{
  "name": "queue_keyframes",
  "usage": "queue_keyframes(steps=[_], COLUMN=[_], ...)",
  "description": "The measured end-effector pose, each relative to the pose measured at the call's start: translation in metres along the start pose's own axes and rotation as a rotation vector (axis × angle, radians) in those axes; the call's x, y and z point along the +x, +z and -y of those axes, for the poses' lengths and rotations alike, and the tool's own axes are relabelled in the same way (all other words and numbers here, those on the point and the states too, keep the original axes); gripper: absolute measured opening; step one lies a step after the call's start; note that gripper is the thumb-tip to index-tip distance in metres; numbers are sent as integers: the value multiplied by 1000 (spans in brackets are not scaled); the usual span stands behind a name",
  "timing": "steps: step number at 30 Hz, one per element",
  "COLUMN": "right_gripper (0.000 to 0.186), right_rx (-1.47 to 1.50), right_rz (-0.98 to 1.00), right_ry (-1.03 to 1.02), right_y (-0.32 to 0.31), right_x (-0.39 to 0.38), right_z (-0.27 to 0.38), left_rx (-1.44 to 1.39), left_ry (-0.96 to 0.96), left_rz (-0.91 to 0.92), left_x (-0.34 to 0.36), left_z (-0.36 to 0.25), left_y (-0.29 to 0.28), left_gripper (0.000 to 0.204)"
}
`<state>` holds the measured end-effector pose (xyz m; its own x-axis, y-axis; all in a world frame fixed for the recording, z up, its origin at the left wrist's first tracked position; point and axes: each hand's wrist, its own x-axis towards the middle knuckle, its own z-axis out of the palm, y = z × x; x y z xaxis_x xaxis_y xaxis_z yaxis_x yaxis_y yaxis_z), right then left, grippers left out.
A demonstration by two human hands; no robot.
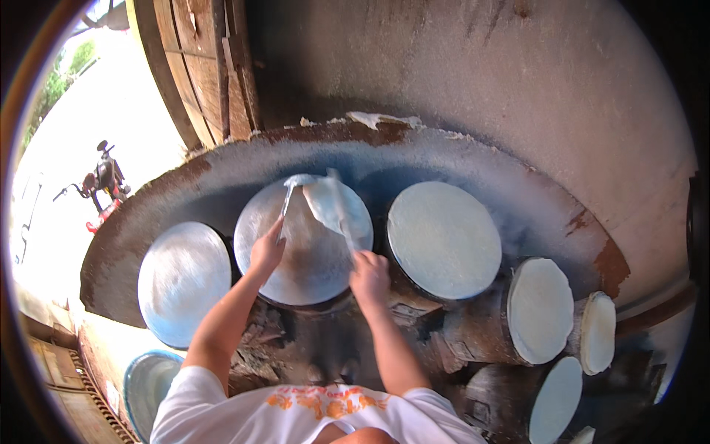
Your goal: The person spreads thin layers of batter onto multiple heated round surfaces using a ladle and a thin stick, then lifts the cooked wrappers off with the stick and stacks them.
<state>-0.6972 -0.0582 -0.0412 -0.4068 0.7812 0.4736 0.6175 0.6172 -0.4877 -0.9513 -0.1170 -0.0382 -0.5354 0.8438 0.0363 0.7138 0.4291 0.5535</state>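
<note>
My left hand is closed round the thin handle of a ladle, whose white-coated head is over the far rim of the round metal griddle in the middle. In my right hand is a long flat spatula, blurred toward its tip. The blade crosses a patch of white batter at the griddle's far right. The griddle's near and left surface shows bare, brownish metal.
To the left stands another griddle, pale and shiny. A batter-covered griddle is at the right, with several more white-topped drums beyond. A blue-rimmed basin sits near my left elbow. A curved, soot-stained wall rises behind.
</note>
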Motion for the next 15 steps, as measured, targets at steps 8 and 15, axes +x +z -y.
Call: queue_keyframes(steps=[8,15], right_gripper=[34,36], right_rx=[85,63], right_rz=[73,83], right_ry=[-1,-29], right_y=[21,39], right_x=[16,7], right_z=[10,7], left_rx=[-315,-1523], left_ry=[-170,-524], left_rz=[51,199], left_x=[-26,-66], left_z=[-1,-2], left_y=[-6,-56], left_gripper=[60,53])
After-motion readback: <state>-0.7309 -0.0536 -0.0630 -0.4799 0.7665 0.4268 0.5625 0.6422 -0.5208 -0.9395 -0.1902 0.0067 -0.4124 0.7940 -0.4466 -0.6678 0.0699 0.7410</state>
